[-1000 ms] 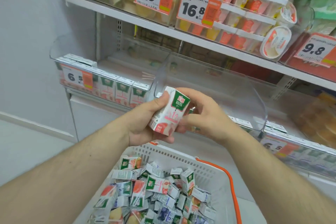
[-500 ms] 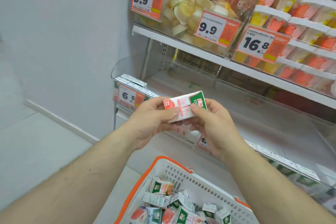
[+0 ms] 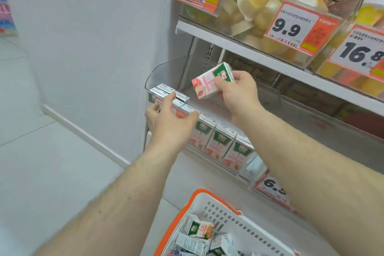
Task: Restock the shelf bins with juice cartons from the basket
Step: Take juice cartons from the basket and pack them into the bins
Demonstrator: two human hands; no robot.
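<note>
The right hand (image 3: 239, 91) pinches one peach juice carton (image 3: 212, 82) between thumb and curled fingers, holding it tilted in the air above the clear shelf bin (image 3: 164, 68), well short of the floor of the bin and not touching the stock below. The left hand (image 3: 170, 118) reaches to the left end of the front row of cartons (image 3: 212, 141); its fingers are spread and fairly straight, resting on or just over the carton tops there, though motion blur makes it hard to tell whether they truly press down. The step in hand looks to be seating the carried carton behind or beside that row. To do it well, the carton should probably be turned upright with its green printed face toward the front, matched to its neighbours, then lowered into a gap instead of dropped, while the left hand steadies the standing row so nothing tips. The light cartons likely topple easily, so a gentle release seems wise. By count: one carton is in the right hand; about four stand plainly in the front row to the right of the left hand, with a few more partly hidden beneath and behind that hand, their exact number unclear. One white basket (image 3: 255, 233) with an orange rim sits below, holding a loose heap of cartons, of which only some five or six show. Four price tags are legible: two read 9.9, one 16.8, and one (image 3: 272, 189) is partly covered by the right forearm.
</note>
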